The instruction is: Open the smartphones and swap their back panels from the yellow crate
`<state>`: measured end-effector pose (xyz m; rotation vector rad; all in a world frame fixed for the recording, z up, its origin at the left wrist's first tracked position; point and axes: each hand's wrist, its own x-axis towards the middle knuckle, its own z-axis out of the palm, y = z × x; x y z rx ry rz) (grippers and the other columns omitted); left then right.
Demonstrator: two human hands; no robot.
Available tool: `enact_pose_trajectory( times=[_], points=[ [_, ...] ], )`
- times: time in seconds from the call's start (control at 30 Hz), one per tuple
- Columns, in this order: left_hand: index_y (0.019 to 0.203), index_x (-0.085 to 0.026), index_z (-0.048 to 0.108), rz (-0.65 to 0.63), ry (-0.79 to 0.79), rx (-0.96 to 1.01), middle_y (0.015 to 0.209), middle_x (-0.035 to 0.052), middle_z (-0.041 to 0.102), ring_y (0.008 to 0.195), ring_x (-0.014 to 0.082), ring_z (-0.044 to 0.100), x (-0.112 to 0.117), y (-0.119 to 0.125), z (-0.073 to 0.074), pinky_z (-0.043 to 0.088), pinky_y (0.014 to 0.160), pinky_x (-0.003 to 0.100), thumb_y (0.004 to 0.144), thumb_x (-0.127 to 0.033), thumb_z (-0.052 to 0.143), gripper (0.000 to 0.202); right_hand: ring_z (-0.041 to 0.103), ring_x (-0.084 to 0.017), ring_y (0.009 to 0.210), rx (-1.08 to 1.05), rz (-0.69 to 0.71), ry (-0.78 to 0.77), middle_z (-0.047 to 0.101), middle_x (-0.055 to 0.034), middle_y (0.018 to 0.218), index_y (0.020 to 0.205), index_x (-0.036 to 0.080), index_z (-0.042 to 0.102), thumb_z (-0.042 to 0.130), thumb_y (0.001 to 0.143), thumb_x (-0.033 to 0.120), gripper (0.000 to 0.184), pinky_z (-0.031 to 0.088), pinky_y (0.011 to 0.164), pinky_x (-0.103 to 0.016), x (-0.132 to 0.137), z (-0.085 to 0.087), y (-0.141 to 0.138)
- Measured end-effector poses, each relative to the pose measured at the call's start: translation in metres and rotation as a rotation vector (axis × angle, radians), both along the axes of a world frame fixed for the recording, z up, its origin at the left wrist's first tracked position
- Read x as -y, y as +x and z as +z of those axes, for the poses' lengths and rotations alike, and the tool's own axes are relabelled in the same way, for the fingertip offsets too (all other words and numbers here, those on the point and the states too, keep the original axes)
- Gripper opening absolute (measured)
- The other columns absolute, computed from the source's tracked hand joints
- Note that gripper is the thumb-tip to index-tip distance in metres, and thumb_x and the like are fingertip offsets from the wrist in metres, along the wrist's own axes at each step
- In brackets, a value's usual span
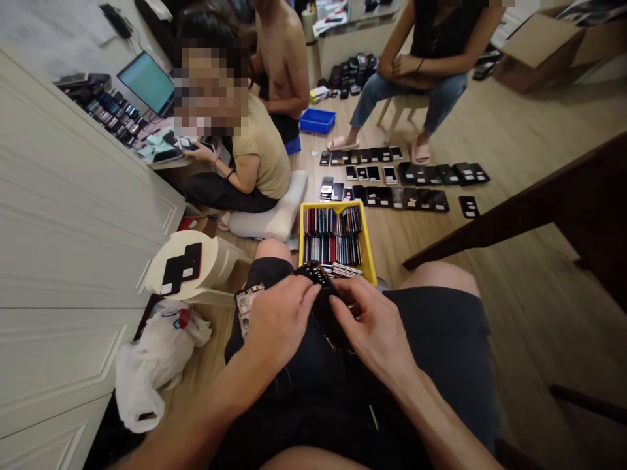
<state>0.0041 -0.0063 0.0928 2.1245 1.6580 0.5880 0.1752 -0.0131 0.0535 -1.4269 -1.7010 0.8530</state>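
Observation:
Above my lap I hold a dark smartphone (329,316) whose upper end shows exposed inner parts. My left hand (284,307) is closed on its upper left edge, with thumb and fingers near the bared end. My right hand (369,316) grips the right edge, thumb lying on the dark face. A pale, metallic phone part (242,312) rests on my left thigh, partly behind the left hand. Just beyond the phone stands a yellow crate (369,251), filled with several rows of upright phones (321,250).
A cream stool (164,251) at left carries dark phones (182,269). Below it lies a white plastic bag (157,352). Rows of phones (406,198) cover the floor ahead, near a blue tray (317,121). Several people sit nearby. A dark wooden beam (514,202) slants at right.

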Motion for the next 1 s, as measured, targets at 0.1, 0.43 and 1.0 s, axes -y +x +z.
enact_pose_trajectory(
  times=[0.1,0.43,1.0],
  points=[
    [0.078,-0.02,0.062,0.011,-0.131,0.057,0.071,-0.0004,0.063,0.067,0.0145,0.059,-0.001,0.016,-0.011,0.037,0.065,0.026,0.102,-0.028,0.05,0.028,0.067,-0.02,0.085,0.03,-0.078,0.041,0.072,-0.0046,0.099,0.109,0.022,0.07,0.056,0.097,0.025,0.019,0.052,0.078,-0.03,0.002,-0.002,0.0],
    [0.069,-0.021,0.057,0.084,-0.361,0.201,0.06,-0.0054,0.051,0.061,0.0122,0.05,-0.008,0.024,-0.022,0.029,0.06,0.026,0.09,-0.029,0.057,0.022,0.071,-0.021,0.091,-0.09,-0.083,-0.114,0.076,-0.0042,0.097,0.099,0.021,0.076,0.056,0.099,0.034,0.023,0.05,0.081,-0.03,-0.002,-0.008,0.01],
    [0.088,-0.029,0.067,-0.165,-0.193,-0.131,0.078,0.0006,0.076,0.062,0.021,0.071,-0.019,0.025,-0.058,0.043,0.054,0.027,0.094,-0.038,0.036,0.033,0.063,-0.017,0.078,0.176,-0.273,-0.171,0.068,0.0014,0.083,0.085,0.022,0.065,0.066,0.088,0.023,0.004,0.043,0.069,-0.027,-0.005,-0.016,0.007]
  ],
)
